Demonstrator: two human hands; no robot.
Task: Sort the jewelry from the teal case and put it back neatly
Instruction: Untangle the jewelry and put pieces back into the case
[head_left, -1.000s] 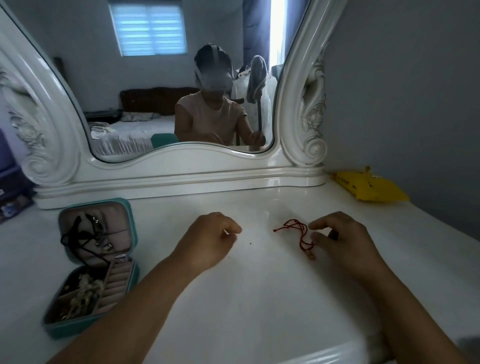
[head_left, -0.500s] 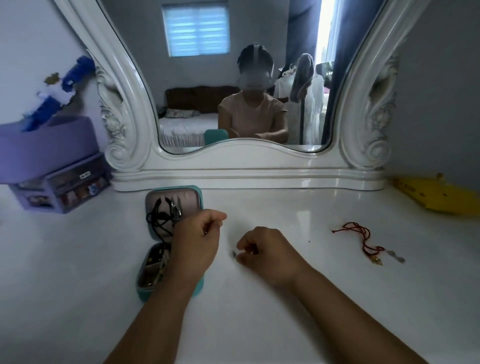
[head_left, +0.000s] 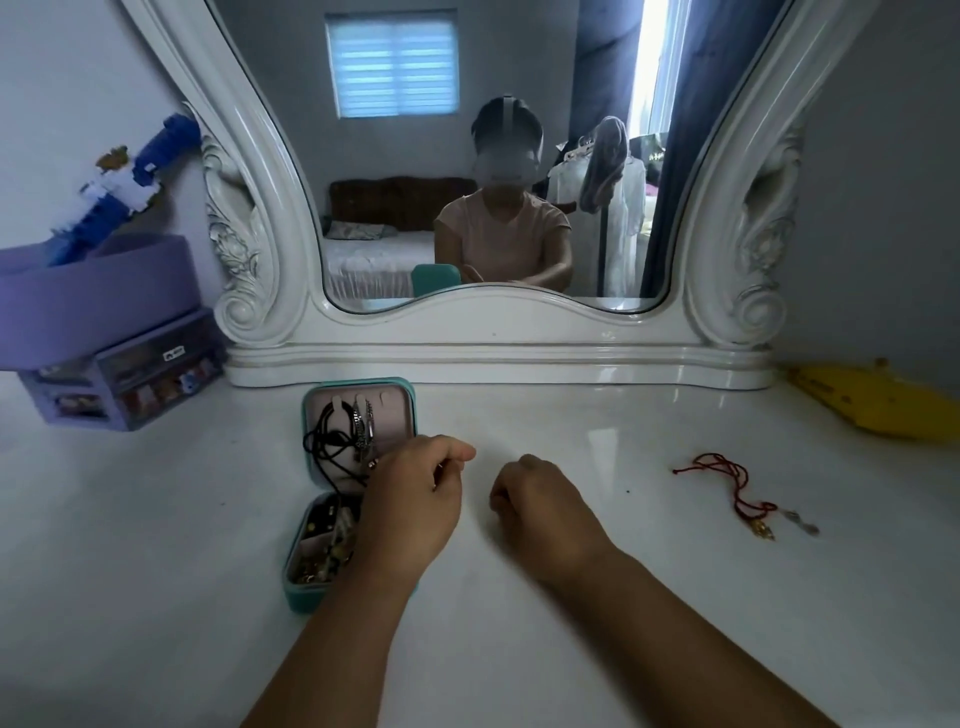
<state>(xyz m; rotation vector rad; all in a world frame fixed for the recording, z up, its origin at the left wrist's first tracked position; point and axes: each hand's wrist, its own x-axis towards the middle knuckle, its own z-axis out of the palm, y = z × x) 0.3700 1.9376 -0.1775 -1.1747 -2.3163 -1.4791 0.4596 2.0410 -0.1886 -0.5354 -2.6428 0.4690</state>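
Observation:
The teal case (head_left: 304, 597) lies open on the white dresser top, left of centre. Its pink lid holds a tangled black cord (head_left: 324, 447) and silver pieces (head_left: 361, 426); the tray holds several small gold-coloured items (head_left: 322, 561). My left hand (head_left: 415, 499) hovers over the case's right edge with thumb and forefinger pinched; anything tiny between them is hidden. My right hand (head_left: 540, 499) rests curled on the table just right of it. A red cord bracelet (head_left: 727, 483) with a gold charm lies far right, beside a small silver piece (head_left: 802, 526).
A white carved mirror frame (head_left: 493, 353) runs along the back. A purple drawer organiser (head_left: 119, 384) with a blue-and-white toy (head_left: 119, 192) stands at the left. A yellow object (head_left: 872, 405) lies at the back right.
My right hand has let go of the red cord bracelet and moved left toward the case. My left hand now sits over the case's right edge. The view has swung left.

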